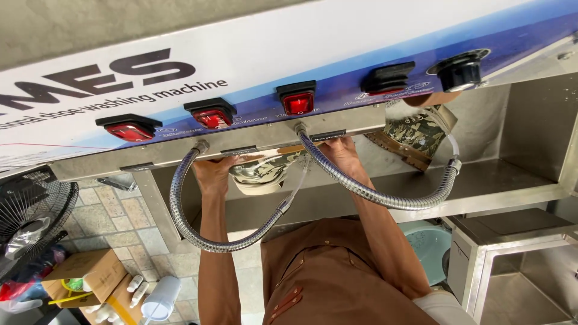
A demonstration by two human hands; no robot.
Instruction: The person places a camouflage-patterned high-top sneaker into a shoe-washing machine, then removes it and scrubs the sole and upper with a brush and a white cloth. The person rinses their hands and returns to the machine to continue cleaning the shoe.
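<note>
Head view: cardboard box [90, 271] on the floor holds small bottles. Left hand [212, 171] and right hand [342, 151] both clasp a camouflage-patterned shoe [262, 173] under the steel machine panel [253, 144], between two flexible metal hoses [192, 232]. Second camouflage shoe [415, 135] sits farther right.

Shoe [265, 170] between both hands under the switch panel [253, 114], second shoe [415, 135] to its right, fan [30, 216] far left.
</note>
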